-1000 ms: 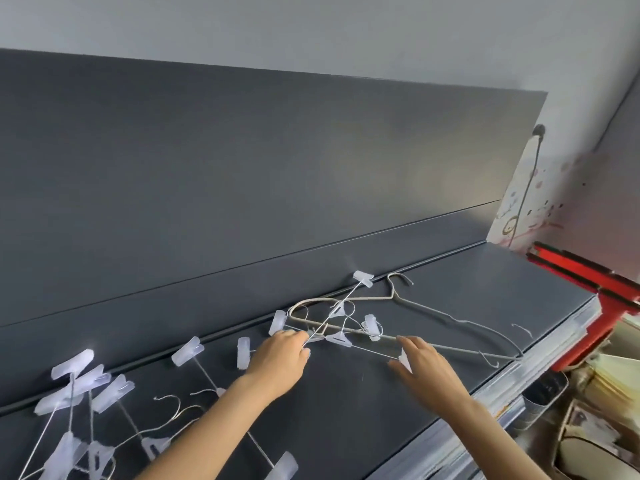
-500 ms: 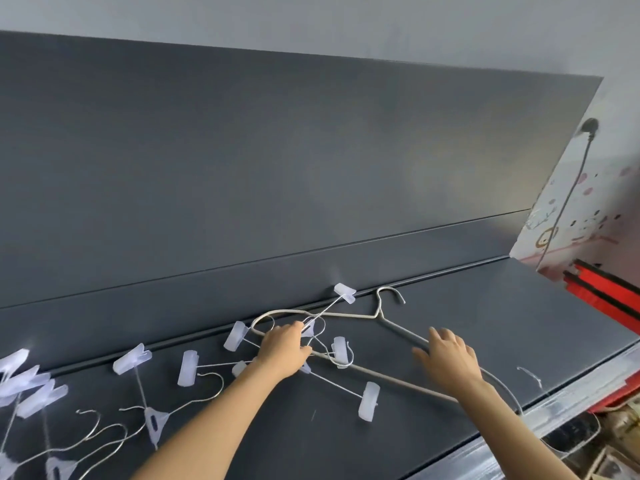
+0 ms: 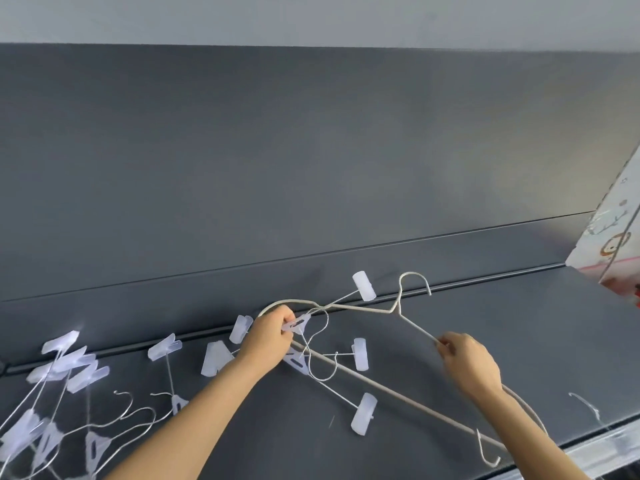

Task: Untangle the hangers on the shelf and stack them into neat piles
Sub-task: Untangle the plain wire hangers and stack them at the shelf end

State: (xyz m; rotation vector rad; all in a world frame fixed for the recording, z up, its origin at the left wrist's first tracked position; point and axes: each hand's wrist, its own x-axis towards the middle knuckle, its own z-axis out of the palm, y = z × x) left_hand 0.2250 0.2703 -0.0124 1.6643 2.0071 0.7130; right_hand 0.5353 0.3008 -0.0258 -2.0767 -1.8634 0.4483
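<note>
Nearest, along the front-left of the dark shelf (image 3: pixel 485 341), a loose heap of clip hangers (image 3: pixel 52 410) lies spread, wire hooks and translucent clips overlapping. Further in, the right hand (image 3: pixel 471 365) is closed in a pinch on the sloping arm of a cream wire hanger (image 3: pixel 363 308). The left hand (image 3: pixel 273 336) is closed around the plastic centre piece of a tangled clip hanger (image 3: pixel 360 355), its wires threaded through the cream one. Beyond, that hanger's hook (image 3: pixel 414 282) rests against the shelf's grey back panel (image 3: pixel 311 150).

Left hand (image 3: pixel 268 336) pinches clip hanger (image 3: pixel 298 327); right hand (image 3: pixel 467 363) grips wire hanger (image 3: pixel 363 310).
</note>
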